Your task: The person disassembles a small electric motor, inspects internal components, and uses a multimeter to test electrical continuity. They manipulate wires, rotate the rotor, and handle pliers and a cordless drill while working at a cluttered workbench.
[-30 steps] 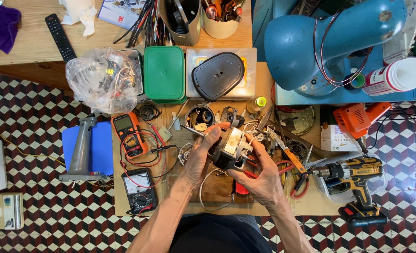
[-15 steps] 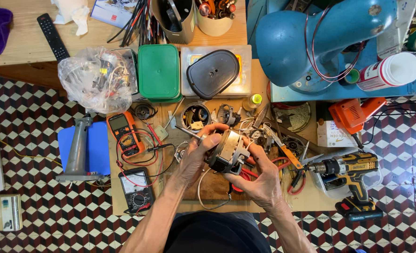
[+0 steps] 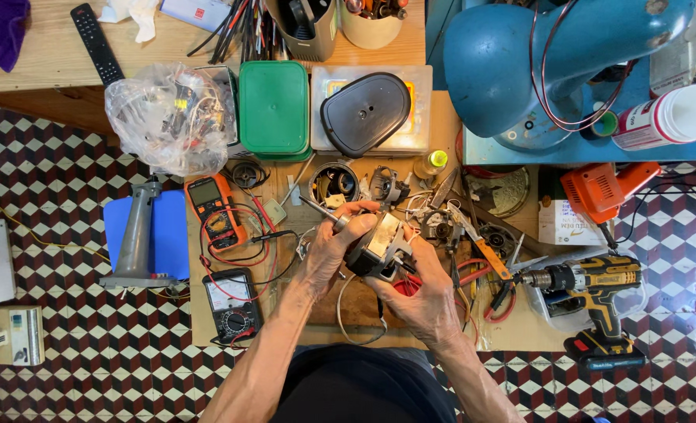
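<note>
1. We hold the small electric motor (image 3: 377, 249) above the middle of the workbench (image 3: 442, 125), with both hands closed on it.
2. Our left hand (image 3: 328, 251) wraps the shaft end; its fingers curl over the top of the dark housing. Our right hand (image 3: 424, 291) cups the motor from below and from the right, thumb against the pale laminated core.
3. For a sound grip, we judge it best to carry the weight in the right palm and let the left fingers only steady or turn the body, so that the projecting shaft and the thin lead wires bear no load.
4. We keep the motor low over the bench, so that a slip ends on wood and not on the tiled floor.
5. Room to the left: the orange multimeter (image 3: 215, 210) and the black analogue meter (image 3: 233, 303) lie near, with red and black test leads looped between them and our left wrist. We watch for a snag there.
6. Room to the right: pliers, loose parts and the yellow cordless drill (image 3: 591, 283) crowd the bench; little bare surface is left.
7. The near bench edge runs just under our forearms; the barest patch lies directly below the motor.
</note>
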